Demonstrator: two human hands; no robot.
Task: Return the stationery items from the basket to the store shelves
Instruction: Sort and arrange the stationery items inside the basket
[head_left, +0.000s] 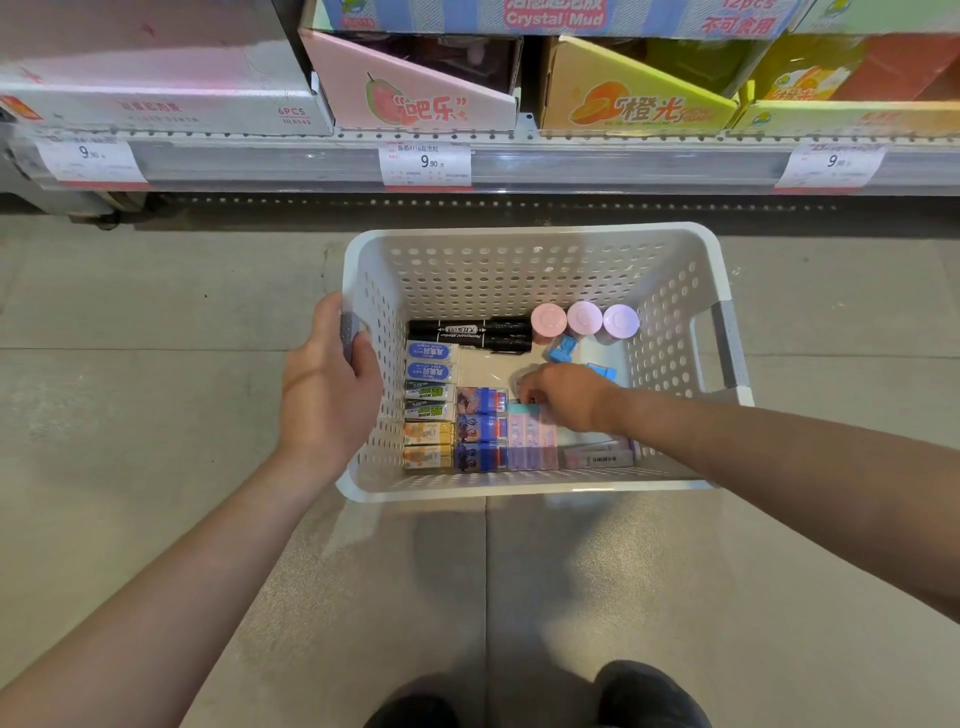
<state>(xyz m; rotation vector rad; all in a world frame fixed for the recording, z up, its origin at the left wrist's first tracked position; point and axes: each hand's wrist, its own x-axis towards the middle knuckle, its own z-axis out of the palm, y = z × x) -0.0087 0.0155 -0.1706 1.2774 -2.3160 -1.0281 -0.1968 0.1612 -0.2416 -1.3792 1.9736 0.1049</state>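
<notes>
Basket (519, 249), white and perforated, sits on the floor just below the shelf (519, 166), still well stocked, so I judge the task to be at an early pick. Left hand (327, 384) grips the basket's left rim. Right hand (563, 397) reaches inside near the middle, fingers curled over a small item; whether it holds it I cannot tell. Next comes lifting one piece and finding its shelf spot. Above the basket, boxes read "Crystal Mud" (553, 18) and "6PCS"; price tags (426, 162) read "9.90". Black markers (467, 332) lie toward the basket's far wall.
</notes>
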